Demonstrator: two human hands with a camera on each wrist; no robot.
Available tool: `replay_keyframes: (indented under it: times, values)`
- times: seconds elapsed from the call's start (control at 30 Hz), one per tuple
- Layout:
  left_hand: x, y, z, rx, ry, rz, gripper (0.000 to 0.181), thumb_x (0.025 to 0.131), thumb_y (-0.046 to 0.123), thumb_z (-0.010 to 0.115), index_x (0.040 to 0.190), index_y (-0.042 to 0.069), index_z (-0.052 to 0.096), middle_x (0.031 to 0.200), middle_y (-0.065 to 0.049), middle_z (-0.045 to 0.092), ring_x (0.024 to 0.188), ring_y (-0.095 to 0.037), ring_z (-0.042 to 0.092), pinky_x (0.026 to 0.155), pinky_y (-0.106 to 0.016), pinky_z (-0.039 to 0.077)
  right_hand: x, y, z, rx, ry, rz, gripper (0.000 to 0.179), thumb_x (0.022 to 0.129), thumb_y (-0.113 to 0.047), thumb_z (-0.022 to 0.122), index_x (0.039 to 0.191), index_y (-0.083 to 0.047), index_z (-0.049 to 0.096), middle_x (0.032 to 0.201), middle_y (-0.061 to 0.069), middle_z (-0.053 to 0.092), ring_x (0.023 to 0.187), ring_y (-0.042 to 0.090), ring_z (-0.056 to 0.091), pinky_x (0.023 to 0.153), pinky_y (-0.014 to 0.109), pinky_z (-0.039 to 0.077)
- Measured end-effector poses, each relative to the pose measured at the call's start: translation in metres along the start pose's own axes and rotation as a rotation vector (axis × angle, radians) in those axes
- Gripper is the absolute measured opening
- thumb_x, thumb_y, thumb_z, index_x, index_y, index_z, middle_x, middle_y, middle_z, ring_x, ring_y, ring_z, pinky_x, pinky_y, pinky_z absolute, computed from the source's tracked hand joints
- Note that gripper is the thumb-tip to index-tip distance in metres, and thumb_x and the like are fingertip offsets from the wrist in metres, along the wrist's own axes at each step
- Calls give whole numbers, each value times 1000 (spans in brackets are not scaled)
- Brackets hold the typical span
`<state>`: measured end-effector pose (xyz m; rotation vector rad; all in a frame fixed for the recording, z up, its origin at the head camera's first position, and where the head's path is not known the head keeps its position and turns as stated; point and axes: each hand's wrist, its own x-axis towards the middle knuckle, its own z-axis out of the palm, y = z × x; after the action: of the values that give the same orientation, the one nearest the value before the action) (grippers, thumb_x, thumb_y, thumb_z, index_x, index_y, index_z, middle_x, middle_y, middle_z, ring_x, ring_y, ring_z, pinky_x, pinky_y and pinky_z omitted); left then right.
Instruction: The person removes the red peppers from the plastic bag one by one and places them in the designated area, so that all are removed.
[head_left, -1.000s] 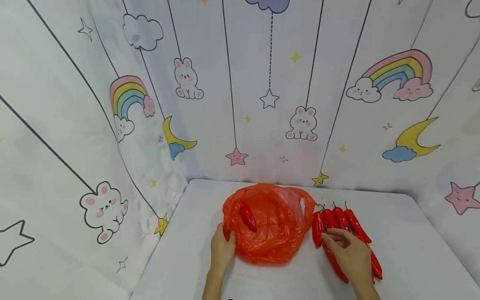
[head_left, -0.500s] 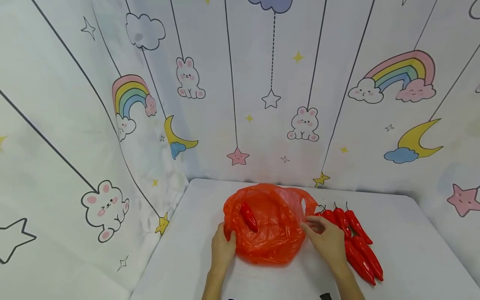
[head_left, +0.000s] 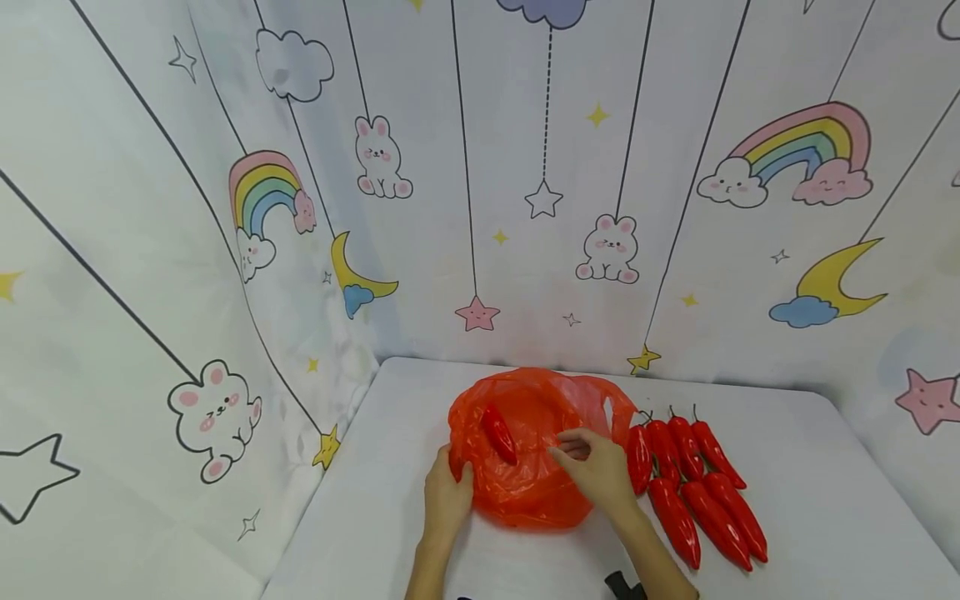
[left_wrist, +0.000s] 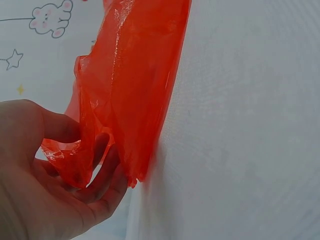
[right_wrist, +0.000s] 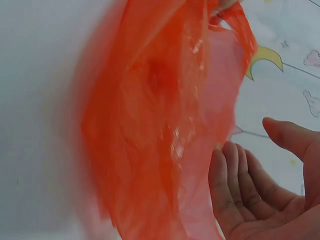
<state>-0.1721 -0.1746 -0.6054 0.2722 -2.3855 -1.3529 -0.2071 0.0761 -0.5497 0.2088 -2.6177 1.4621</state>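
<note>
A red plastic bag [head_left: 540,492] lies spread with its mouth facing up on the white table. Inside it is one red chili pepper [head_left: 498,435]. My left hand [head_left: 447,487] grips the bag's left rim between thumb and fingers, the film bunched in its grasp in the left wrist view. Over the right part of the bag hovers my right hand [head_left: 596,471]. In the right wrist view its thumb stands apart from the slightly bent fingers [right_wrist: 245,185], with nothing between them. To the right, several red chili peppers [head_left: 705,508] with dark stems lie in two rows.
A white cloth backdrop [head_left: 420,275] printed with rabbits, stars and rainbows rises behind and to the left of the table [head_left: 360,500]. One bag handle loop [head_left: 622,408] reaches close to the leftmost pepper. A small dark object [head_left: 624,587] shows beside my right wrist.
My right hand has moved left from above the chili peppers to over the bag, uncovering the peppers beneath it. My left hand keeps its hold on the rim.
</note>
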Motion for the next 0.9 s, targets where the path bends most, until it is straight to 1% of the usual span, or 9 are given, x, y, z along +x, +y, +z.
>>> replay_keyframes:
  times: [0.1,0.2,0.3,0.4,0.53,0.67,0.77,0.9]
  values:
    - [0,0,1,-3,0,1,37,98,7,67,134,1,60,127,-14,70,118,-33,67,104,-54,53,3,-2,12,24,-30,-6,34,87,-27,87,115,-12,76,96,-3,74,88,15,69,77,27,62]
    - [0,-1,1,1,4,3,37,98,7,67,134,1,60,127,-14,70,119,-34,67,104,-54,53,5,-3,24,29,-57,13,34,87,-25,86,116,-12,75,97,-3,74,88,15,69,77,28,62]
    - [1,-1,1,6,6,0,37,97,6,67,133,1,61,127,-14,70,119,-34,67,104,-55,53,8,-3,34,34,-92,42,36,87,-24,86,119,-13,74,102,1,74,89,16,68,76,29,63]
    - [1,-1,1,-2,5,-3,37,97,6,67,133,1,61,127,-14,70,118,-34,67,104,-55,53,13,-1,45,26,-118,54,41,88,-25,85,123,-10,72,108,5,74,90,17,67,75,30,63]
    - [1,-1,1,-9,4,1,36,98,6,67,133,2,61,127,-13,70,117,-33,67,104,-55,53,19,5,57,10,-126,67,46,87,-26,86,126,-7,70,113,9,72,89,18,66,73,31,63]
    - [1,-1,1,-6,5,4,36,97,6,67,132,2,61,126,-14,71,117,-34,67,103,-56,53,22,12,68,-15,-133,74,51,86,-26,87,128,-6,68,115,8,72,86,17,64,71,30,62]
    - [2,0,0,4,4,3,36,97,6,67,133,1,60,126,-15,70,118,-35,67,104,-56,53,23,15,73,-32,-141,84,54,86,-28,87,130,-7,67,116,8,71,85,18,62,73,32,62]
    - [2,-1,0,12,3,8,37,97,6,67,133,1,60,126,-16,70,118,-35,67,104,-55,53,22,15,79,-55,-142,92,55,85,-28,88,131,-7,66,117,8,71,91,20,64,79,38,63]
